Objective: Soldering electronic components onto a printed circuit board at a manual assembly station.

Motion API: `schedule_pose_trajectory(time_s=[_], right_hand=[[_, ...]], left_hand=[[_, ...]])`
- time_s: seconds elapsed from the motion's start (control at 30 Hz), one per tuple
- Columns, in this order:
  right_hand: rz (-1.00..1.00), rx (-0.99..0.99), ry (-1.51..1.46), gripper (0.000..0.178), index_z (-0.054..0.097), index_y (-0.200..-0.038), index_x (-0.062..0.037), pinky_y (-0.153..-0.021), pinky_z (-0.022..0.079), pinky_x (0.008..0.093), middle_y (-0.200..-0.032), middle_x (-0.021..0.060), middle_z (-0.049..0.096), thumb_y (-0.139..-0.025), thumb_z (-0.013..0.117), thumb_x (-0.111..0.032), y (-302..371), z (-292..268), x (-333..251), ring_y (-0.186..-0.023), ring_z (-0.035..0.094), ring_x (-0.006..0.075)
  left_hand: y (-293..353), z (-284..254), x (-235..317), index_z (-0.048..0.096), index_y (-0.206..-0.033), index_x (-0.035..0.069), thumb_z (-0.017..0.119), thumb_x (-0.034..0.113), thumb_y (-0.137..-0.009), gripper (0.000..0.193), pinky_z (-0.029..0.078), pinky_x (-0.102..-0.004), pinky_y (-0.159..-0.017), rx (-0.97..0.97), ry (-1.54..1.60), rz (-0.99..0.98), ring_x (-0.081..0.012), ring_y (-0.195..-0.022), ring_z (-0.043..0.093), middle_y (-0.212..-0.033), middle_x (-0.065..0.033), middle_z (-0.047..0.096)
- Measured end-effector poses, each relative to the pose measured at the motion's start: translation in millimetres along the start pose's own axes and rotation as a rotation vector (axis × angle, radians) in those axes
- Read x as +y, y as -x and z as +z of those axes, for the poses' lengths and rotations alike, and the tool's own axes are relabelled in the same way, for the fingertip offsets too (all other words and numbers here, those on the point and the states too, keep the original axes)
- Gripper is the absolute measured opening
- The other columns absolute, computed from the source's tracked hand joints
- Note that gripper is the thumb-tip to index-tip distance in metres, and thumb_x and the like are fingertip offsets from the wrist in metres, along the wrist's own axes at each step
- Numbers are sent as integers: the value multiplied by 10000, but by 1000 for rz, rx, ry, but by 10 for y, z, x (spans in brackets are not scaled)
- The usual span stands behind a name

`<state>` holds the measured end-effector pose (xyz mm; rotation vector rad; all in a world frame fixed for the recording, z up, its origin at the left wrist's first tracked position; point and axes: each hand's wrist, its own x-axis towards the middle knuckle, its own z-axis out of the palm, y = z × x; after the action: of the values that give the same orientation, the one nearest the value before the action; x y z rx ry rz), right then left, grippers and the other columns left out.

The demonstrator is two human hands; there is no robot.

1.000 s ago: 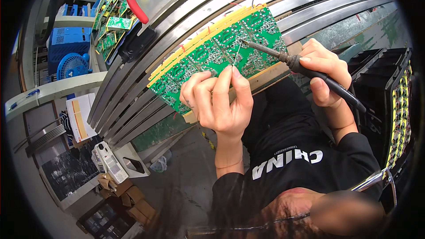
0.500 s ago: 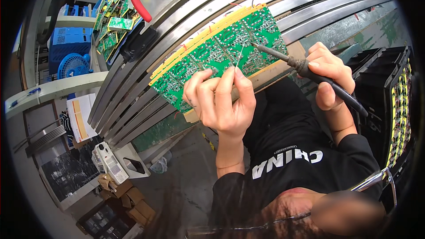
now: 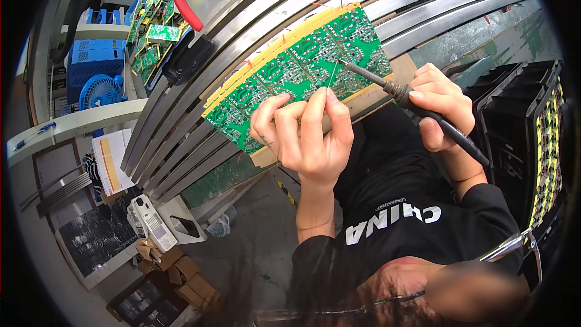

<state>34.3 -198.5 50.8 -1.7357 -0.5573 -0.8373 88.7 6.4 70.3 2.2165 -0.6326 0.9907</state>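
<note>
A green circuit board panel point(image 3: 275, 75) with yellow strips along its far edge lies on metal rails, solder joints facing up. My left hand point(image 3: 308, 139) rests over its near edge, with thumb and forefinger pinching a thin solder wire point(image 3: 332, 75) that points up at the board. In my right hand point(image 3: 445, 106) is a soldering iron point(image 3: 454, 131), held like a pen and slanting down to the left. Its tip and the end of the wire come close together over the board's right half; whether they touch, I cannot tell.
A tan flat board point(image 3: 402, 71) lies under the panel. Black racks point(image 3: 511, 115) holding more boards stand at the right. At the far left are a heap of circuit boards point(image 3: 158, 33), a blue fan point(image 3: 100, 92) and a red-handled tool point(image 3: 184, 5). Metal rails point(image 3: 166, 136) run across the bench.
My right hand and the soldering iron have shifted slightly left. The solder wire's end now sits nearer the iron's tip. My left hand has barely moved.
</note>
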Motion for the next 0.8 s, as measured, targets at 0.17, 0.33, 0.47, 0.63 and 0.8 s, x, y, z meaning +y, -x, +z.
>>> schedule_pose_trajectory(time_s=[0.17,0.33,0.47,0.63,0.8], right_hand=[[-19,-12,47,258,713,-1061,52,-691,498,366,-837,155,696,-866,674,-113,2,17,-35,-687,594,258],[-65,-28,102,262,709,-1063,56,-695,500,371,-835,156,696,-875,680,-124,-17,26,-49,-692,599,260],[-89,-47,130,265,705,-1066,57,-699,501,373,-831,155,695,-880,684,-131,-11,21,-44,-692,601,261],[-20,-17,64,261,710,-1073,50,-698,500,367,-843,158,699,-883,678,-125,16,5,-39,-682,596,259],[35,60,-29,262,711,-1078,50,-698,500,363,-864,165,705,-885,672,-123,32,16,-62,-687,589,255]], left_hand=[[-10,7,16,723,-937,127,755,5,-769,210,420,-449,-925,-4,-35,2,-253,-955,555,-834,5,544],[-20,11,16,724,-946,129,756,8,-770,216,408,-456,-935,-3,-35,0,-252,-949,552,-841,7,552],[-38,34,18,723,-948,128,756,12,-776,210,397,-463,-949,9,-23,7,-250,-944,554,-849,7,557],[-58,-31,24,726,-951,123,769,2,-801,198,435,-409,-874,23,-63,27,-232,-878,535,-830,9,531],[-9,-239,92,733,-965,120,784,-9,-826,196,452,-337,-763,182,152,-186,-213,-789,493,-807,21,489]])
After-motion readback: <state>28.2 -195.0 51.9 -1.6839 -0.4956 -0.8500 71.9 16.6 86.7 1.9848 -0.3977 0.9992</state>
